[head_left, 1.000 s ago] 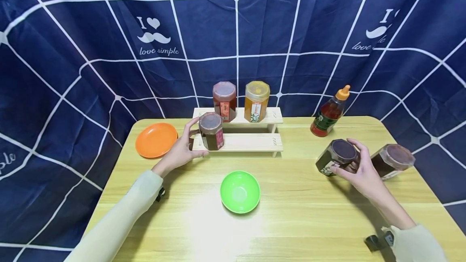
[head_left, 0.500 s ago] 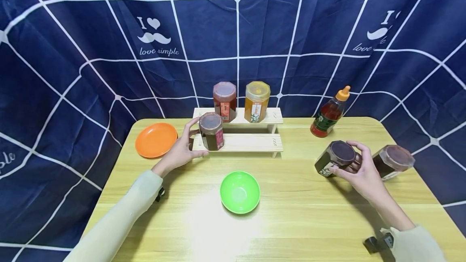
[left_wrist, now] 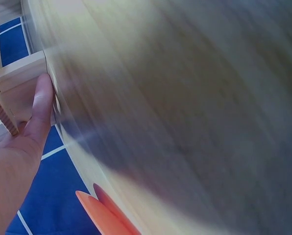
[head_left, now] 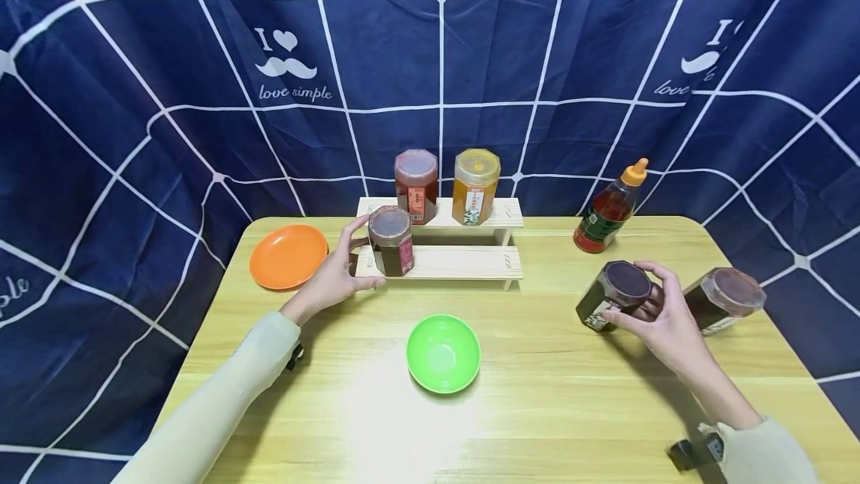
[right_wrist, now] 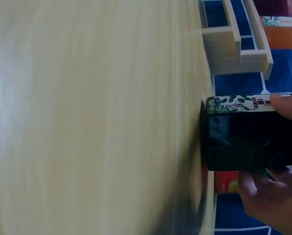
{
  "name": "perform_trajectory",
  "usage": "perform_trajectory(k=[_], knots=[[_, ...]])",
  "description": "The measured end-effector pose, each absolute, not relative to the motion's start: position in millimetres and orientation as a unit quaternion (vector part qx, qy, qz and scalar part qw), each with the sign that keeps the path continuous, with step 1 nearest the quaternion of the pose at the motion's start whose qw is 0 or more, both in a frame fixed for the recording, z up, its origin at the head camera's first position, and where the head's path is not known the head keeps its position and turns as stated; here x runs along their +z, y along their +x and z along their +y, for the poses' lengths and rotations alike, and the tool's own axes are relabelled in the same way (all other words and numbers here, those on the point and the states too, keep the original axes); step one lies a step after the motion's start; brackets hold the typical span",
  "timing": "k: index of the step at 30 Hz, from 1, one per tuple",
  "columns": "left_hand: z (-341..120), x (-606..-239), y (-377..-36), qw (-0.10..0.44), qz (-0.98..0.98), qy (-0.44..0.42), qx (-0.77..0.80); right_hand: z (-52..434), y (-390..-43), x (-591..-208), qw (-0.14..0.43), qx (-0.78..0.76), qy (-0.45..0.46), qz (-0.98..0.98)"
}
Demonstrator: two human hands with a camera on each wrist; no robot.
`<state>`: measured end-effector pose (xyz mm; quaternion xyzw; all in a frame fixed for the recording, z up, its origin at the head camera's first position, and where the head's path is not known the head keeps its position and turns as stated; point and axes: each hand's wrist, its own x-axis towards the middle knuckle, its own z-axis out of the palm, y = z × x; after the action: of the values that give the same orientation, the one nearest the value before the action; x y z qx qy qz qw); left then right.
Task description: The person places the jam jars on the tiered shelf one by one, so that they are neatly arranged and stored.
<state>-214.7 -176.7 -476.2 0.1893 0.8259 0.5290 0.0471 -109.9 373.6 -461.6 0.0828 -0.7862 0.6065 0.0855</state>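
Observation:
My left hand (head_left: 329, 280) grips the left end of a two-step wooden rack (head_left: 463, 263), its thumb along the front edge in the left wrist view. Close to its fingers, a dark jar with a pink label (head_left: 391, 241) stands on the lower step. My right hand (head_left: 661, 320) holds another dark octagonal jar (head_left: 608, 297) by its sides, thumb on the white leafy label. That jar is upright, at or just above the table; I cannot tell if it touches. A third dark jar (head_left: 722, 297) stands right behind the right hand.
A red jar (head_left: 416, 189) and a yellow jar (head_left: 474, 189) stand on the upper step. A red sauce bottle (head_left: 608, 211) is at the back right. A green bowl (head_left: 443, 355) sits in front of the rack, and an orange plate (head_left: 287, 257) lies left of it.
My right hand has shifted slightly left and nearer with the dark jar, away from the third jar. The left hand keeps its place at the rack.

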Motion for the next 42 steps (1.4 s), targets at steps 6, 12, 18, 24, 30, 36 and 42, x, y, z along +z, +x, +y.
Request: perform_trajectory(k=[6, 12, 18, 24, 30, 36, 42], knots=[[-177, -475, -215, 0.046, 0.824, 0.19, 0.531, 361, -103, -452, 0.089, 0.583, 0.084, -0.804], [-178, -475, -214, 0.045, 0.828, 0.192, 0.525, 347, -97, -441, 0.107, 0.5, 0.076, -0.856], [-178, -475, -214, 0.045, 0.832, 0.19, 0.519, 335, -98, -433, 0.124, 0.482, 0.103, -0.861], [-178, -475, -214, 0.048, 0.827, 0.19, 0.527, 318, -102, -421, 0.129, 0.479, 0.129, -0.859], [-178, -475, -214, 0.049, 0.824, 0.191, 0.531, 300, -110, -413, 0.114, 0.479, 0.145, -0.858], [-177, -475, -214, 0.045, 0.829, 0.192, 0.523, 280, -120, -408, 0.099, 0.482, 0.157, -0.857], [-176, -474, -214, 0.047, 0.828, 0.192, 0.524, 257, -130, -407, 0.087, 0.491, 0.166, -0.851]])
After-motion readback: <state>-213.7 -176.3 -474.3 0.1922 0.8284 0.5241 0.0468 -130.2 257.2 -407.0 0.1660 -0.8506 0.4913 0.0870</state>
